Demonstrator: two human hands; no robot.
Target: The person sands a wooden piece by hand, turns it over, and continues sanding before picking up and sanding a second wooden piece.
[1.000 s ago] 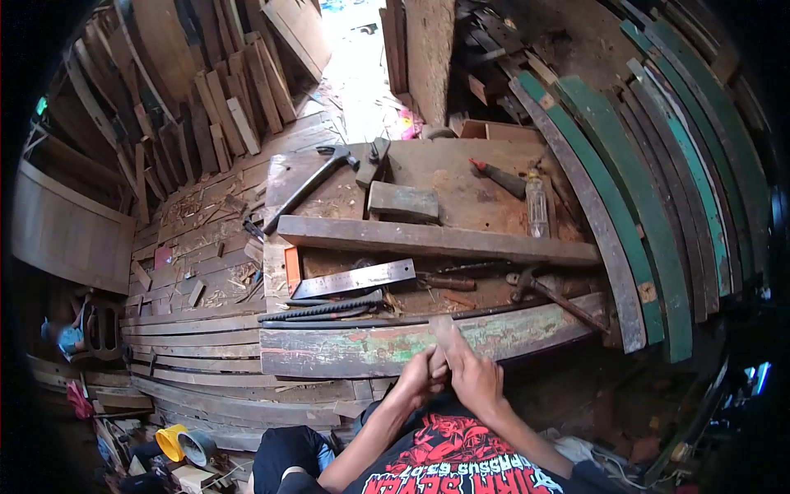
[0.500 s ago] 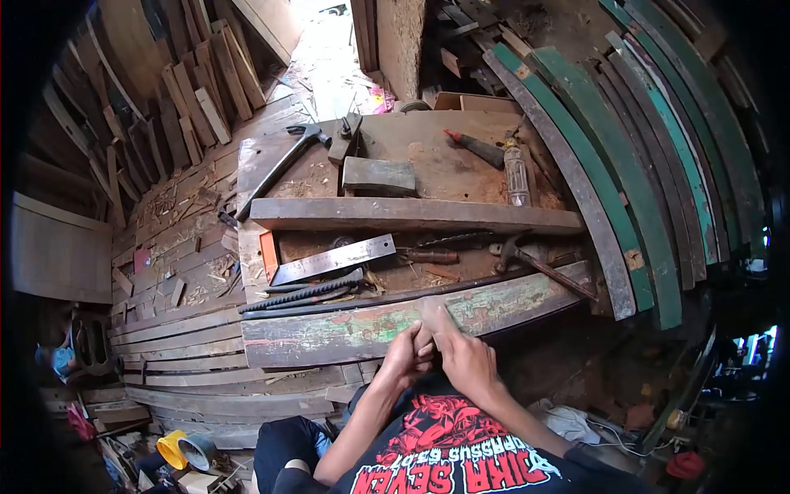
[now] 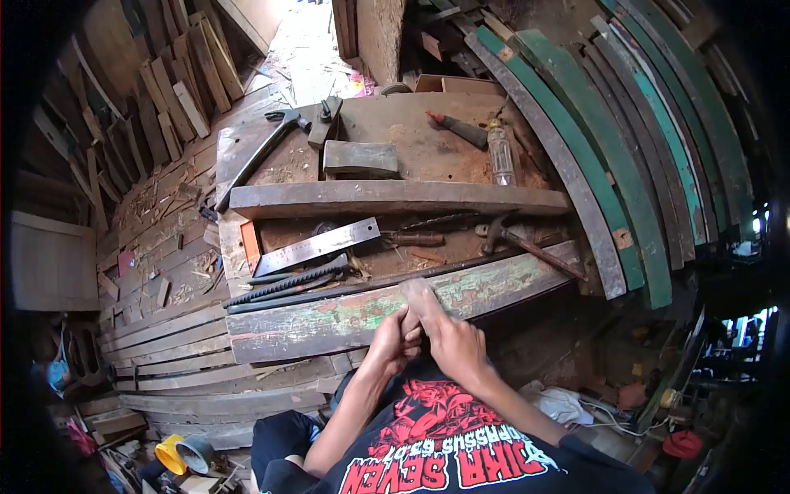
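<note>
Close to my body, above the near edge of the peeling green-painted plank [image 3: 510, 284], my two hands are together at a flat grey-brown piece [image 3: 420, 296], whose kind I cannot make out. The fingers of my left hand [image 3: 390, 342] are curled at its lower end. From the other side, my right hand [image 3: 457, 352] closes on it, fingers pointing forward along it. Just beyond the plank lie a metal try square [image 3: 317, 247] with an orange stock, several dark drill bits [image 3: 304, 281], a wooden-handled tool [image 3: 418, 239] and a hammer [image 3: 539, 249].
A thick wooden board [image 3: 395, 196] crosses the bench. Behind it are a claw hammer [image 3: 257, 161], a rectangular block [image 3: 360, 159], a clear bottle [image 3: 500, 156] and a red-tipped tool [image 3: 459, 128]. Curved green slats [image 3: 588, 152] stand at right; timber pieces [image 3: 177, 82] lean at far left.
The whole view has shifted, so the bench and its tools appear further left and slightly higher. Both hands stay together on the flat piece, with only a slight change in finger position.
</note>
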